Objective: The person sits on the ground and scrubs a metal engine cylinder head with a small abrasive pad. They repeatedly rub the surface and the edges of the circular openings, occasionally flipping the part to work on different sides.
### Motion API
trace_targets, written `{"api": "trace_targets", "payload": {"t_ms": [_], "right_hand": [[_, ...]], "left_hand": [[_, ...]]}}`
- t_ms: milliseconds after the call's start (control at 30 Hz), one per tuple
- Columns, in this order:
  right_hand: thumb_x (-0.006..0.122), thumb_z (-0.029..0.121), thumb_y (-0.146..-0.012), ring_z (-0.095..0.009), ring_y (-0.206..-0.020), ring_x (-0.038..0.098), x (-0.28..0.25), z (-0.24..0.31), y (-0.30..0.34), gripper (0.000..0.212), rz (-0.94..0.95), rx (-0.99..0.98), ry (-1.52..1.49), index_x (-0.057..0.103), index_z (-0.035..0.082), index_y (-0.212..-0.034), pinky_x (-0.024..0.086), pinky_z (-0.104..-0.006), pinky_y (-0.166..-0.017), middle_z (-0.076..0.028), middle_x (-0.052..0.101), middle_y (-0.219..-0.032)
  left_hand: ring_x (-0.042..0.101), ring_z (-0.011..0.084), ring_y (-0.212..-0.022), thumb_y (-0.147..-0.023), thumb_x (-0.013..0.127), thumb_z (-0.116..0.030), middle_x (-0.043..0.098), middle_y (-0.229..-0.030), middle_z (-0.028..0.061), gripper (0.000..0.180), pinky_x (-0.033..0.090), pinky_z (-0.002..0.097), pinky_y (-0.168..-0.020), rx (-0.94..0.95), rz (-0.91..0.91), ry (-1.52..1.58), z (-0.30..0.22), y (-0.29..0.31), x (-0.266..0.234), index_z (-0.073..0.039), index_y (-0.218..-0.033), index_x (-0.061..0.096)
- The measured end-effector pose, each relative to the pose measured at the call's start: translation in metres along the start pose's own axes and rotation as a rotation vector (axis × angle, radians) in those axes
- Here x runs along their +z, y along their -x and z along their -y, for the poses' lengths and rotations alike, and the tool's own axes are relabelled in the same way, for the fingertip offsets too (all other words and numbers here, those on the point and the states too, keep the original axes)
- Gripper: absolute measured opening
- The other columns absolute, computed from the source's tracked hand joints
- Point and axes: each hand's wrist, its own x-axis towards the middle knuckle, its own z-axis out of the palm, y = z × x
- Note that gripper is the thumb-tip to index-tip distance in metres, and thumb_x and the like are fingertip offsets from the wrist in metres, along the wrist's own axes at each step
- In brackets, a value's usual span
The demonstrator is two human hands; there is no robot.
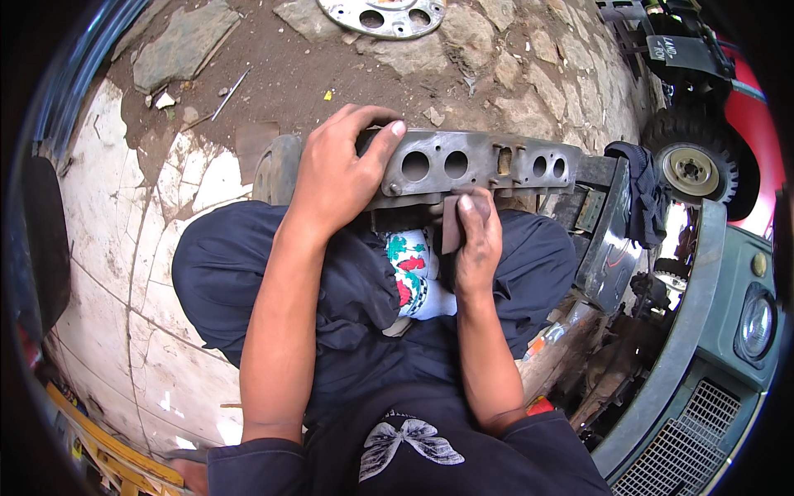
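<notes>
A long grey metal manifold [481, 157] with several round holes and a small slot in its flat face lies crosswise in front of my knees. Around its left end my left hand [335, 178] is closed, thumb resting on the face and the other fingers partly hidden behind. My right hand [478, 244] is at the near lower edge of the manifold, right of its middle. It pinches a folded brown piece of sandpaper [451, 227] between thumb and fingers. What supports the manifold underneath is mostly hidden.
A round silver plate with holes [397, 30] lies on the stony ground ahead. Cracked pale tiles [124, 281] cover the left. At right are a dark cloth [641, 194], a vehicle wheel [691, 170] and a green vehicle front with a headlight [755, 324]. A yellow frame [112, 446] is at lower left.
</notes>
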Motion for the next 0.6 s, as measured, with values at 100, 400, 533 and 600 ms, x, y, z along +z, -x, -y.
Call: {"api": "trace_targets", "payload": {"t_ms": [100, 400, 533, 600], "right_hand": [[0.066, 0.02, -0.111, -0.019, -0.086, 0.076, -0.004, 0.01, 0.006, 0.029, 0.091, 0.159, -0.194, 0.06, 0.0, -0.132, 0.06, -0.0299, -0.073, -0.012, 0.075, -0.101], [0.073, 0.015, -0.108, -0.015, -0.099, 0.072, 0.005, 0.033, -0.013, 0.032, 0.029, 0.041, 0.035, 0.069, 0.001, -0.137, 0.059, -0.0294, -0.084, -0.011, 0.076, -0.115], [0.076, 0.015, -0.102, -0.02, -0.105, 0.073, 0.002, 0.024, -0.026, 0.031, 0.11, 0.0, 0.134, 0.074, 0.0, -0.129, 0.058, -0.0366, -0.094, -0.013, 0.077, -0.117], [0.078, 0.014, -0.099, -0.024, -0.104, 0.075, 0.002, 0.035, -0.028, 0.031, 0.146, -0.071, 0.384, 0.076, 0.001, -0.127, 0.058, -0.0365, -0.094, -0.015, 0.078, -0.118]], "left_hand": [[0.073, 0.0371, -0.113, -0.104, 0.07, -0.031, 0.077, -0.118, 0.0188, 0.036, 0.054, 0.0414, -0.101, 0.027, -0.013, -0.021, -0.006, 0.002, 0.0, 0.0, -0.119, 0.078], [0.072, 0.0408, -0.117, -0.103, 0.071, -0.033, 0.077, -0.122, 0.0204, 0.038, 0.055, 0.0461, -0.102, 0.267, 0.349, -0.357, -0.06, -0.057, -0.014, -0.004, -0.126, 0.077], [0.074, 0.0364, -0.118, -0.104, 0.069, -0.035, 0.079, -0.123, 0.0199, 0.039, 0.055, 0.0437, -0.103, 0.166, 0.24, -0.179, -0.005, -0.082, -0.003, -0.003, -0.126, 0.078], [0.074, 0.0375, -0.118, -0.105, 0.069, -0.036, 0.079, -0.122, 0.0202, 0.04, 0.055, 0.0444, -0.102, 0.104, 0.196, -0.236, 0.013, -0.085, -0.001, -0.003, -0.125, 0.078]]}}
